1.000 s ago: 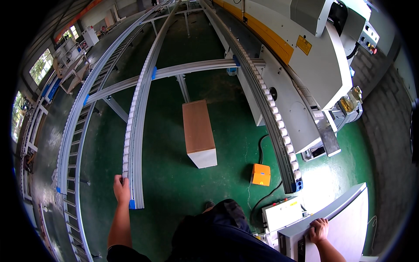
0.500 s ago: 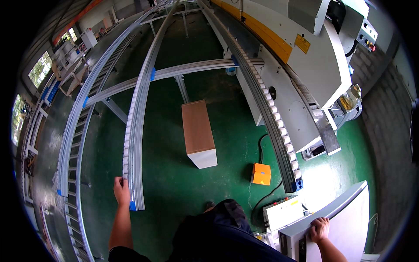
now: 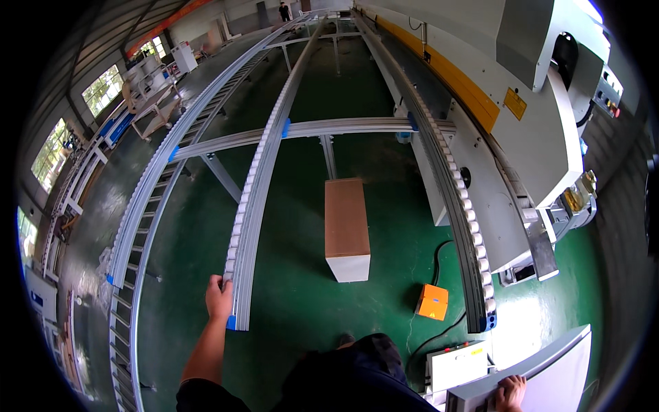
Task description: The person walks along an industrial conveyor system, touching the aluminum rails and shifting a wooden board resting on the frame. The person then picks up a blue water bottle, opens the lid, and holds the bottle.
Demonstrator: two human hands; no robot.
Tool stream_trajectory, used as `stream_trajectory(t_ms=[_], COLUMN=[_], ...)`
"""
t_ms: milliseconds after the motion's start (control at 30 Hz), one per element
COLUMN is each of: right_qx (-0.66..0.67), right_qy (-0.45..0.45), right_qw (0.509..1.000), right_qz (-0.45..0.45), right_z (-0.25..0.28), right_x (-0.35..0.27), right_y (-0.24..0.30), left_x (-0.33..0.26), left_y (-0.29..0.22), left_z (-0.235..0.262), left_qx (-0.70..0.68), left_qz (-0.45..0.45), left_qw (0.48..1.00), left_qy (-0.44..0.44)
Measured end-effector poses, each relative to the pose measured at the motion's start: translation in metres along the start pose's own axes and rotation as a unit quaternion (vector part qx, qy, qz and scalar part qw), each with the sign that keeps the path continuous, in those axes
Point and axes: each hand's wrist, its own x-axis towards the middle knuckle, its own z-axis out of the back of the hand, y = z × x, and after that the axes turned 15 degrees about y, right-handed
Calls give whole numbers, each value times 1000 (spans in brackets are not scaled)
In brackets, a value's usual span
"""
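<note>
View has swung left and tipped up over the last half second: everything sits farther right, the cabinet (image 3: pixel 559 367) lower. Both hands keep their places, so contact with rail and cabinet looks unbroken. Left to right: left rail (image 3: pixel 134 230), near end capped blue. Left hand (image 3: pixel 219 299), grip closed on the left edge of the middle rail (image 3: pixel 266 182), just short of its near end; fingertips partly hidden. Brown-topped box (image 3: pixel 347 226) on the floor between middle and right rail (image 3: pixel 458 233). Orange pedal (image 3: pixel 432 302) on the floor, left of the right rail's near end. Cabinet at lower right, right hand (image 3: pixel 511 393) on its upper edge; clenched or merely resting, cannot tell. Wrist and cabinet's lower part cut off. Far person (image 3: pixel 284 11) too small to make out.
</note>
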Motion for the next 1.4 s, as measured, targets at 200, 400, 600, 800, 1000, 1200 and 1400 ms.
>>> stream_trajectory(t_ms=[200, 400, 600, 800, 1000, 1200, 1400], right_qx=[-105, 5, 9, -12, -11, -25, -12], right_qy=[-77, 9, -50, -17, -20, -20, -30], right_qw=[984, 999, 998, 999, 999, 999, 999], right_qz=[125, -30, -39, -42, -37, -43, -30], right_z=[-43, -6, -12, -12, -16, -16, -19], right_x=[-16, 3, 2, -4, -1, -5, 1], right_y=[-52, -6, -9, -20, -27, -30, -35], left_x=[-2, -1, -4, -5, -10, -7, -11], left_y=[-7, -5, -11, -19, -28, -26, -23], left_z=[4, 3, 6, 5, 9, 2, 7], left_qx=[15, 23, 14, 41, 79, 96, 112], left_qz=[4, -16, -5, 14, 35, 22, 37], left_qw=[1000, 1000, 1000, 999, 996, 995, 993], left_qy=[-3, -5, -4, -8, -4, -12, -13])
